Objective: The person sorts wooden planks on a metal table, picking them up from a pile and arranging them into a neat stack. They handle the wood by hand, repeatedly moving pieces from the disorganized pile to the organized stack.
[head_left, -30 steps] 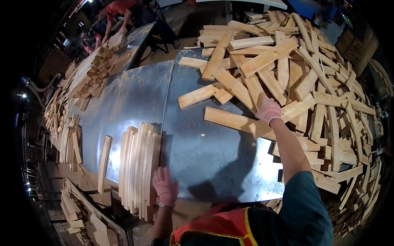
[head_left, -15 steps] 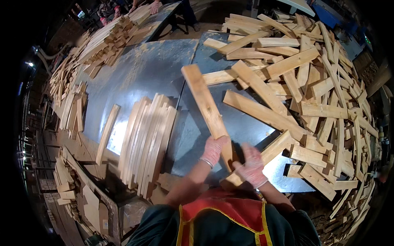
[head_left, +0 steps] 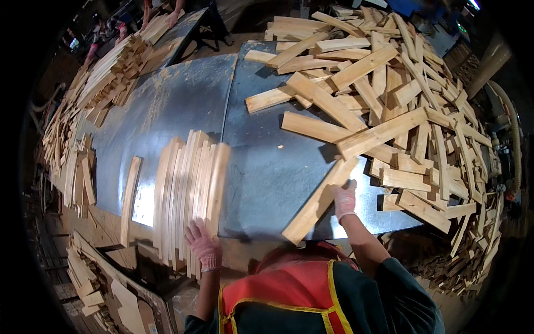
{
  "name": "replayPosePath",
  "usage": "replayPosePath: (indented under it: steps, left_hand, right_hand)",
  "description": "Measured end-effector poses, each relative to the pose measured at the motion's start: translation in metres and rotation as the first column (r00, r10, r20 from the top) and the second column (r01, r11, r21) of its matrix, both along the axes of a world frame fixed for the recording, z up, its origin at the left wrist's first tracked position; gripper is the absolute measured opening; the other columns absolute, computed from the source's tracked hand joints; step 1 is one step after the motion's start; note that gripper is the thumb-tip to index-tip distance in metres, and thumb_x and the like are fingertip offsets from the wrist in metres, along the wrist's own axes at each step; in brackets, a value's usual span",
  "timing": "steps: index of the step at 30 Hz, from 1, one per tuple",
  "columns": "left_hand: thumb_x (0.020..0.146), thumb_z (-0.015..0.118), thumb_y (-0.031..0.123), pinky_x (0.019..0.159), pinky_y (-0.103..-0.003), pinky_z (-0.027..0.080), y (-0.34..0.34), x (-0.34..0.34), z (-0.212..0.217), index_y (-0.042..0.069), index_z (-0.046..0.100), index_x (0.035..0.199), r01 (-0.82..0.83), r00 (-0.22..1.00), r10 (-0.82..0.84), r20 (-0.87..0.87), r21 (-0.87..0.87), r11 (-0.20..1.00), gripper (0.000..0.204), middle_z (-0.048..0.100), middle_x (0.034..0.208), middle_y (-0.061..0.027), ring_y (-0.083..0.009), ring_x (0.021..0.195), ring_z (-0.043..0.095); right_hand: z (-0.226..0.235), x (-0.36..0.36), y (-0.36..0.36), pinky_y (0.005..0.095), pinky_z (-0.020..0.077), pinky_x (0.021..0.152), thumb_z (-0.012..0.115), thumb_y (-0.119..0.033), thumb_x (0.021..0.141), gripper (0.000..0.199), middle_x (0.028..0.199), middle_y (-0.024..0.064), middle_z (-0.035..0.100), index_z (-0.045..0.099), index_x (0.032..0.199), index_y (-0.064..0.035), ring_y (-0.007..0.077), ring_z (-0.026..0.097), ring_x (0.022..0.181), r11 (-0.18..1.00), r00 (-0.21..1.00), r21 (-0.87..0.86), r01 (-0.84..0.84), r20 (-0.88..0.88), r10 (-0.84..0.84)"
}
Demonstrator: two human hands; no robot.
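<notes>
Both on one board half a second ago, the hands have parted: the left hand (head_left: 204, 243) is at the row (head_left: 183, 195)'s near end, the right hand (head_left: 345, 200) beside a board (head_left: 318, 203) slanting across the table (head_left: 267, 192). Whether either grips is unclear. The row's right side blurs; a co-worker's arms (head_left: 178, 6) are cut off above.

We are looking into a woodworking workshop: cut boards (head_left: 379, 72) are lying heaped on a metal-topped table (head_left: 267, 183), and pale dust (head_left: 158, 100) is streaking its surface. We are also seeing a ribbed hose (head_left: 517, 145) at the right.
</notes>
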State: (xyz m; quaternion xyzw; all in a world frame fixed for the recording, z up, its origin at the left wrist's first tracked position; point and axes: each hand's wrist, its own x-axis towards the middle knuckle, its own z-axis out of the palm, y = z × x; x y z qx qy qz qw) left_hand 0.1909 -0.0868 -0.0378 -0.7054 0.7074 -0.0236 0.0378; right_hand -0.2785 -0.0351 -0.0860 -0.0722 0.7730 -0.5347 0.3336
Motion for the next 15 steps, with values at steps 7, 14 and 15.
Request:
replayPosePath:
  steps: [7, 14, 15]
  left_hand:
    - [0.079, 0.077, 0.06, 0.124, -0.056, 0.027, -0.01, -0.117, 0.012, 0.008, 0.042, 0.16, 0.315, 0.873, -0.189, -0.45, 0.224, 0.922, 0.103, 0.039, 0.166, -0.0195, -0.0413, 0.152, 0.037]
    - [0.07, 0.081, 0.065, 0.112, -0.06, 0.035, -0.014, -0.177, 0.024, 0.006, 0.045, 0.151, 0.353, 0.913, -0.337, -0.229, 0.029, 0.935, 0.106, 0.049, 0.148, -0.0198, -0.0415, 0.14, 0.044]
    - [0.069, 0.082, 0.062, 0.112, -0.059, 0.036, -0.021, -0.163, 0.017, 0.006, 0.046, 0.151, 0.317, 0.929, -0.308, -0.206, 0.011, 0.949, 0.106, 0.049, 0.147, -0.0189, -0.0411, 0.14, 0.044]
  right_hand:
    - [0.037, 0.027, -0.045, 0.0332, 0.0531, 0.086, 0.075, -0.019, 0.096, 0.032, 0.106, 0.0045, 0.068, 0.069, 0.122, -0.0001, 0.0164, 0.063, 0.095, 0.708, 0.685, -0.046, -0.705, -0.303, 0.662]
    - [0.088, -0.137, -0.039, 0.0333, 0.0537, 0.097, 0.077, -0.018, 0.094, 0.051, 0.121, 0.0154, 0.073, 0.062, 0.137, 0.0045, 0.0254, 0.07, 0.107, 0.988, 0.726, -0.156, 0.005, -0.679, -0.111]
    - [0.103, -0.142, -0.055, 0.0338, 0.0538, 0.093, 0.075, -0.018, 0.094, 0.045, 0.117, 0.0127, 0.071, 0.062, 0.133, 0.0022, 0.023, 0.068, 0.103, 0.999, 0.79, -0.028, 0.042, -0.611, -0.051]
